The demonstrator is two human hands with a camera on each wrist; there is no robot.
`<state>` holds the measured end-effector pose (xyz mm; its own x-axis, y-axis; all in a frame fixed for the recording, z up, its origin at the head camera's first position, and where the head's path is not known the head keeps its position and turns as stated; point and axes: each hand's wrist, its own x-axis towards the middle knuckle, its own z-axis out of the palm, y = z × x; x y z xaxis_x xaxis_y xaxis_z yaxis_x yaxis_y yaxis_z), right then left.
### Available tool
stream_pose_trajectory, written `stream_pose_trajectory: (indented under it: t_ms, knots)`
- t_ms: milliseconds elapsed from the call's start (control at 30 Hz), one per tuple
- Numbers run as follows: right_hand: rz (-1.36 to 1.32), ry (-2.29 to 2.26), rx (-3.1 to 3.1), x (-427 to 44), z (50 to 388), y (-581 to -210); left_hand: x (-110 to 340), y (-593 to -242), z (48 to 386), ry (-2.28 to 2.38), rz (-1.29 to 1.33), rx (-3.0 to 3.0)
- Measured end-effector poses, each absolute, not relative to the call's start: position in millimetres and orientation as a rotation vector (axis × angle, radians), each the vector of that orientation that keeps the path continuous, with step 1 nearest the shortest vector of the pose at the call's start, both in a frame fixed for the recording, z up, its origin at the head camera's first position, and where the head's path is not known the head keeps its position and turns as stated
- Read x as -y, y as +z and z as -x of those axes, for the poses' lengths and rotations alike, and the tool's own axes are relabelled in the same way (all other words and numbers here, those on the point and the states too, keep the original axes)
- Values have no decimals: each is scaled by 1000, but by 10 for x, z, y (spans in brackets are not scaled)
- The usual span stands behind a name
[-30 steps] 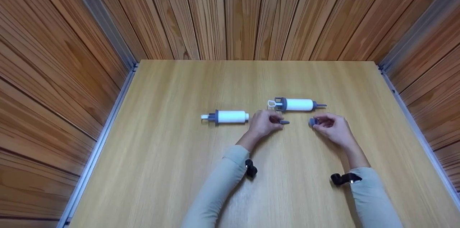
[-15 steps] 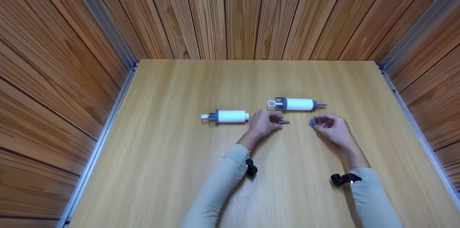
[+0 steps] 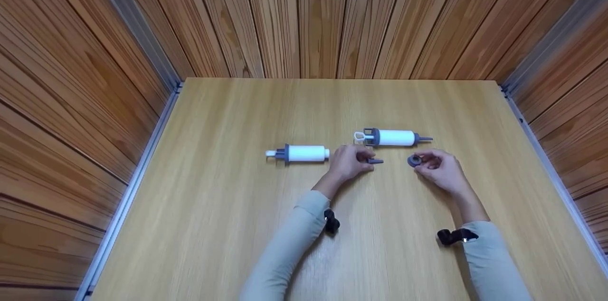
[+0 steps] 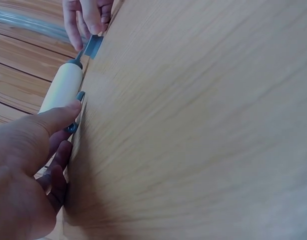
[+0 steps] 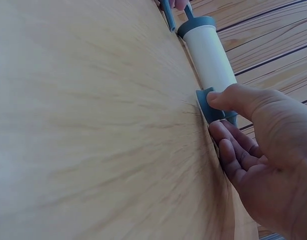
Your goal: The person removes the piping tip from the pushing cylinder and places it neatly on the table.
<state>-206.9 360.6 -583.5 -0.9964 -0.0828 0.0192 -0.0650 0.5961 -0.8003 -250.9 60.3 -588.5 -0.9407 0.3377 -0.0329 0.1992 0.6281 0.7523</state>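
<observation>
From the head view, the two hands work apart, past the middle of the bench (image 3: 228,116) toward its far edge. The left hand (image 3: 350,162) pinches a slim nozzle (image 3: 375,161), tip pointing toward the bench's right edge; the right hand (image 3: 441,170) grips a ring cap (image 3: 414,161), its round hole turned toward the camera. Held by their sides, both leave an end exposed, probably so their openings can be seen and turned. The left syringe (image 3: 306,154) lies just beside the left hand with a bare white neck facing right; the far syringe (image 3: 396,137), nearer the far edge, has a grey nozzle on its end. That difference suggests the held pieces belong on the bare neck.

From the left wrist, thumb and fingers clamp the nozzle low over the bench; the hand hides much of it, leaving a blue-grey tip and a small looped end. I cannot tell whether it touches the wood.

From the right wrist, the thumb presses the ring cap against curled fingers, a grip that likely suits so small a part. It looks short, broad and smooth, blue-grey, with a wider lip.
</observation>
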Motion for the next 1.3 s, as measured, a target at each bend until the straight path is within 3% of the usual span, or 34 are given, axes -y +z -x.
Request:
stream_pose_trajectory:
  t_ms: [333, 633, 1067, 1300]
  knots:
    - [85, -1342, -2759, -3621, 2077, -5824, -600, -5831, 2498, 1280, -481, -2680]
    - [70, -1332, -2739, -3638, 2055, -5802, -707, -5523, 2518, 1440, -501, -2630]
    - [88, -1358, -2745, -3645, 2066, -5805, -796, -5380, 2714, 1186, -685, -2762]
    - [107, -1368, -2765, -3624, 2071, -5804, -816, -5428, 2796, 1063, -647, -2748]
